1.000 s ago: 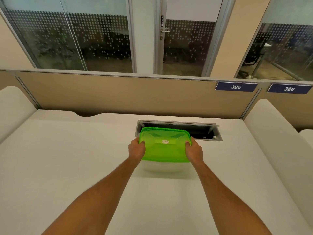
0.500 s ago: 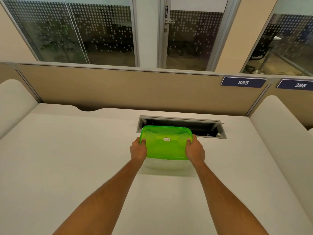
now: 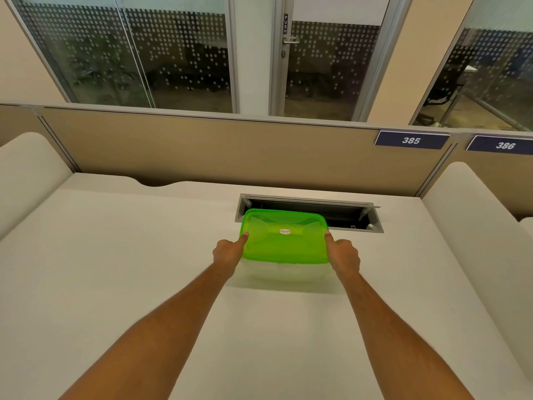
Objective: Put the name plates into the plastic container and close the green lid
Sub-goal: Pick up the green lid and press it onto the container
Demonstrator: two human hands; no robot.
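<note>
two hands (image 3: 227,254) (image 3: 344,255), green lid (image 3: 284,236) between

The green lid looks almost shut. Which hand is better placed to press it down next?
Neither clearly. The left hand presses the lid at its left edge and the right hand presses at its right edge, level with each other. Probably both press together.
</note>
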